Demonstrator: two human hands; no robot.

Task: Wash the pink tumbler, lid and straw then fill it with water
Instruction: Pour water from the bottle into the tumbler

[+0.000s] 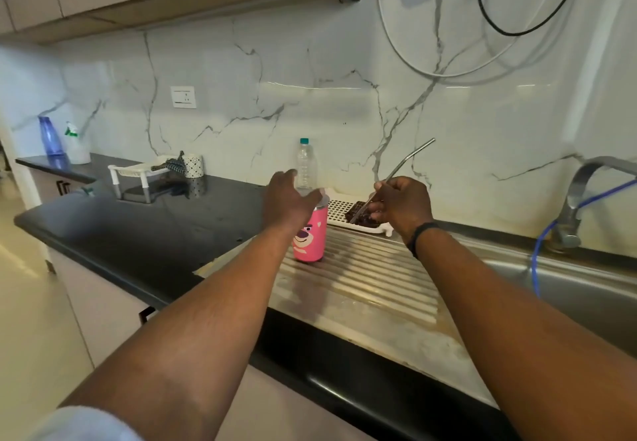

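Two bare forearms reach in from the bottom edge, over the black counter point(144, 233) lip and the ribbed steel drainboard point(372, 278). Hands well apart, tumbler between and below them.

Tumbler point(310, 235): pink, bear face print, upright on the drainboard's left end, near where steel meets black counter. Lid point(325, 199) on it, grey, only its right edge visible.

Left hand point(287, 201): fingers straight and spread, palm down over the tumbler top, thumb by the lid. Contact with the lid: cannot tell, hand hides it. Nothing gripped.

Right hand point(403, 204): fingers curled, pinching the metal straw point(400, 170). Straw is tilted, bent end up and to the right against the wall, lower end over the white rack point(339, 208). Black band on that wrist.

Behind the hands: white perforated rack against the wall with something dark on it, clear bottle point(305, 164) with teal cap upright just behind the left hand.

Right: sink point(586, 289) basin, steel tap point(582, 192) with blue hose hanging into it.

Far left on the counter: small white stand, patterned cup, blue bottle point(50, 137).
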